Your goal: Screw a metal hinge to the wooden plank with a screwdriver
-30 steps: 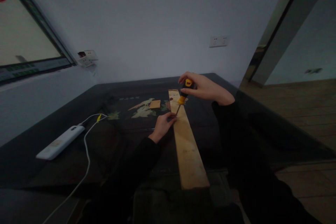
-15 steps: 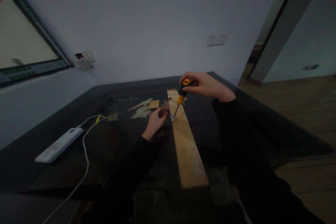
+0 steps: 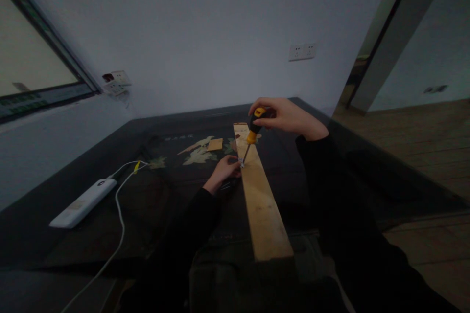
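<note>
1. Screwdriver (image 3: 251, 137) is leaning in the right hand (image 3: 282, 116), tip at a metal piece (image 3: 241, 163).
2. Left hand (image 3: 223, 171) is sitting beside it – can't tell if holding.
3. Board (image 3: 265, 211) is lying on the counter (image 3: 154, 190) – screwing seems underway, needing steady turns.

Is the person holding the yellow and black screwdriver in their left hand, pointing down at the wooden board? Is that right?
Not quite: the head view shows the right hand holding the yellow and black screwdriver. It does point down at the wooden board. The left hand is by the side of the wooden board.
</note>
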Demonstrator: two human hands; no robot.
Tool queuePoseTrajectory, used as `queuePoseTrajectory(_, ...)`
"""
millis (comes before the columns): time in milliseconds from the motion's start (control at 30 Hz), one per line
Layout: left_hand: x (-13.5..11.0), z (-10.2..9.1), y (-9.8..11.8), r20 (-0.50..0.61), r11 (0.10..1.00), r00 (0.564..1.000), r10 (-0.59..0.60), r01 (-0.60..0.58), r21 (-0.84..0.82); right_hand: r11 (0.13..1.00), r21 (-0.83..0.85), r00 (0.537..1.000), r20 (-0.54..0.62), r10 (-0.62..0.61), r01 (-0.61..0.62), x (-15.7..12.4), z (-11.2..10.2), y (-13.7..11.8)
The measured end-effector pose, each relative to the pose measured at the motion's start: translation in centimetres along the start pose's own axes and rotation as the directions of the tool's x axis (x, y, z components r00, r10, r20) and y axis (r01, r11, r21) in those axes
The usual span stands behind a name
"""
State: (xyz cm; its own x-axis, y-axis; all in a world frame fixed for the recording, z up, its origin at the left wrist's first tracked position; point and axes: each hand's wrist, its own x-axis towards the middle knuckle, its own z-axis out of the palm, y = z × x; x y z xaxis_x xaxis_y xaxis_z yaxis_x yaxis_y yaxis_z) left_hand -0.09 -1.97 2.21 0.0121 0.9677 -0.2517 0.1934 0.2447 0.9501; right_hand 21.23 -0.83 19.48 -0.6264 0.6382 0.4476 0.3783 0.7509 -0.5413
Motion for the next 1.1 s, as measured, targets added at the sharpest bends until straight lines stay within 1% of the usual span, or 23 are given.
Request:
queuePoseTrajectory(167,0.1,0.2,-0.3,-0.006,1.000,1.000,0.031,-0.031,-0.006,0.996,-0.089,0.997,-0.072,-0.029,0.022,0.2,0.3,-0.2)
queuePoseTrajectory(300,0.2,0.3,-0.4,-0.027,0.999,0.999,0.035,-0.035,0.014,0.990,-0.142,0.990,-0.141,-0.011,-0.009,0.5,1.0,-0.4)
queuePoseTrajectory(400,0.3,0.4,-0.5,-0.031,0.999,0.999,0.038,-0.037,0.021,0.992,-0.121,0.988,-0.151,0.025,-0.043,0.6,1.4,-0.3)
queuePoseTrajectory(500,0.4,0.4,-0.5,-0.032,0.999,0.999,0.040,-0.039,0.022,0.999,-0.008,0.993,-0.107,0.049,-0.050,0.5,1.3,-0.2)
queuePoseTrajectory(567,0.4,0.4,-0.5,-0.033,0.999,0.999,0.039,-0.038,0.016,0.997,0.070,0.998,-0.044,0.048,-0.044,0.3,1.0,-0.3)
queuePoseTrajectory(667,0.4,0.4,-0.5,-0.036,0.999,0.998,0.042,-0.042,0.006,0.994,0.108,0.998,0.050,0.023,-0.028,-0.2,0.3,-0.5)
queuePoseTrajectory(733,0.3,0.4,-0.4,-0.038,0.999,0.998,0.046,-0.046,0.002,0.995,0.102,0.998,0.062,0.014,-0.020,-0.3,0.1,-0.6)
queuePoseTrajectory(800,0.3,0.4,-0.4,-0.036,0.999,0.998,0.047,-0.047,0.000,0.999,0.051,1.000,0.021,0.012,-0.013,-0.1,0.4,-0.7)
queuePoseTrajectory(867,0.2,0.4,-0.4,-0.034,0.999,0.998,0.045,-0.045,0.003,0.996,-0.090,0.998,-0.061,-0.003,-0.003,0.3,1.0,-0.7)
queuePoseTrajectory(967,0.2,0.4,-0.4,-0.027,0.999,0.999,0.045,-0.045,0.007,0.938,-0.347,0.982,-0.178,-0.059,-0.007,0.9,2.0,-0.7)
queuePoseTrajectory(1033,0.1,0.4,-0.3,-0.023,0.999,0.999,0.050,-0.049,0.008,0.894,-0.446,0.974,-0.217,-0.065,-0.039,1.2,2.5,-0.8)
queuePoseTrajectory(1100,0.1,0.4,-0.4,-0.022,0.999,0.998,0.052,-0.051,0.009,0.860,-0.500,0.968,-0.251,-0.029,-0.104,1.3,2.8,-1.0)
